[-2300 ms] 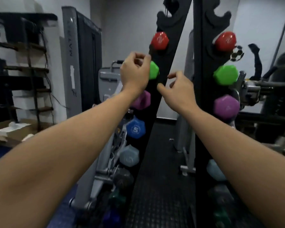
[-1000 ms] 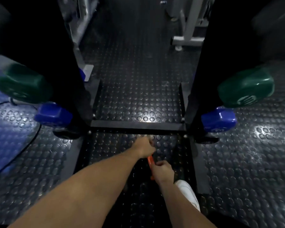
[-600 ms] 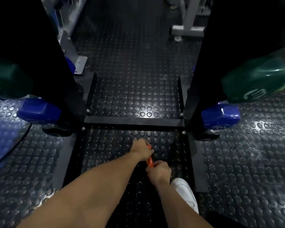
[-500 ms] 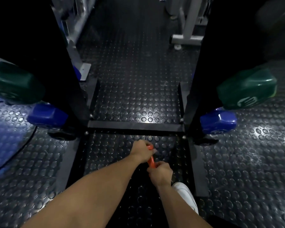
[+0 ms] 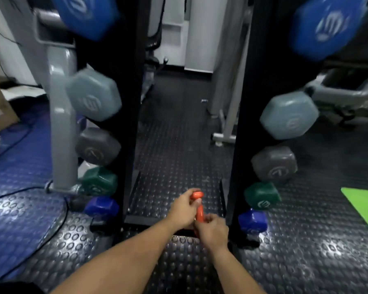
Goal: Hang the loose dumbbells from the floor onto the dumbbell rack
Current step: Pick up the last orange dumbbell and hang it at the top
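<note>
Open lane btwn rack uprights (image 5: 134, 102); hung dumbbells (image 5: 289, 115) crowd outer sides; base crossbar (image 5: 145, 220) low in front.

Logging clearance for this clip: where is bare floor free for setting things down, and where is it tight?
Bare studded black rubber floor runs open between the two black rack uprights, back to the grey machine foot. Another free patch lies right of the rack, up to the green mat. It is crowded at the base crossbar, where both hands hold the orange dumbbell.

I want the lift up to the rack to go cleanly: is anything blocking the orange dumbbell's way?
Nothing visible does. Left hand and right hand grip the orange dumbbell between the rack uprights; the gap above is open. No free hook is in view.
</note>
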Available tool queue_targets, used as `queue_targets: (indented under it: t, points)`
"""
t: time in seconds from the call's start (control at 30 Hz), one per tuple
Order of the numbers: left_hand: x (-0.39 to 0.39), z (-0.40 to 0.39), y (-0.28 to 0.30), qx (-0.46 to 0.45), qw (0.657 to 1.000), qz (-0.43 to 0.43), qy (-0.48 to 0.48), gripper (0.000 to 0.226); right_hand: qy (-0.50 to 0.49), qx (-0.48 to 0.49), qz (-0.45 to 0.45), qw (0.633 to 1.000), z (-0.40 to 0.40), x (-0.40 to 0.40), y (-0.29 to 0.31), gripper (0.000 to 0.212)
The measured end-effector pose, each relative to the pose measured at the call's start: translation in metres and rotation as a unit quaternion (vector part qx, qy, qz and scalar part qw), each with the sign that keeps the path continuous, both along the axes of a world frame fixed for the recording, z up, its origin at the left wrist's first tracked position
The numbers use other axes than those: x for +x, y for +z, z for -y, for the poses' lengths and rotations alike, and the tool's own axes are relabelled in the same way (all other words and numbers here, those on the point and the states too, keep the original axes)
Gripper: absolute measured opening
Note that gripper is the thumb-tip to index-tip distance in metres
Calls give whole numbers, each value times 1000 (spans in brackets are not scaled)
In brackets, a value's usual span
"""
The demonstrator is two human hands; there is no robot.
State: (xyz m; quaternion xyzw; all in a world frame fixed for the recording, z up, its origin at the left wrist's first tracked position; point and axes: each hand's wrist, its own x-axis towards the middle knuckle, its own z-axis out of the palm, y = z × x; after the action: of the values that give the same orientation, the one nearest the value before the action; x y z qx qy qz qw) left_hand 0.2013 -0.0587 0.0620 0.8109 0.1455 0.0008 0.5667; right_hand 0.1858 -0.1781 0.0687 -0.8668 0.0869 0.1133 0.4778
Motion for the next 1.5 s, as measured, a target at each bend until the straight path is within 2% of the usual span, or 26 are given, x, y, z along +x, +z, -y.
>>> queue_targets:
  t: [0.2, 0.47, 0.6, 0.73, 0.9, 1.0, 1.07, 1.17, 1.3, 1.43, 1.5]
  points:
    - [12, -7, 119, 10, 990, 141, 10, 32, 8, 44, 95, 994, -11, 20, 107, 23]
    - [3, -20, 275, 36, 956, 290, 12, 36, 45, 115, 223, 967, -18, 25, 255, 21]
    - [-14, -33, 354, 52, 931, 360, 27, 25, 94, 156, 302, 936, -24, 9, 338, 25]
    - [-39, -53, 436, 83, 890, 442, 73, 21, 107, 211, 351, 906, -36, -7, 427, 26]
    - [-71, -81, 522, 141, 852, 492, 110, 24, 124, 194, 447, 864, -61, -24, 523, 26]
    - [-87, -94, 575, 205, 818, 515, 154, 27, 129, 177, 506, 834, -76, -34, 574, 19]
    - [-94, -101, 612, 214, 802, 529, 175, 27, 132, 160, 542, 814, -84, -37, 608, 15]
    - [-88, -120, 665, 184, 809, 531, 176, 34, 120, 105, 595, 788, -97, -33, 655, 17]
    - [-62, -150, 726, 94, 817, 534, 195, 59, 99, 30, 610, 786, -108, -13, 701, 45]
    - [-38, -165, 770, 9, 822, 531, 207, 63, 103, 21, 587, 803, -113, 4, 725, 70]
    - [-28, -166, 779, -28, 826, 519, 217, 54, 118, 10, 591, 798, -116, 11, 729, 76]
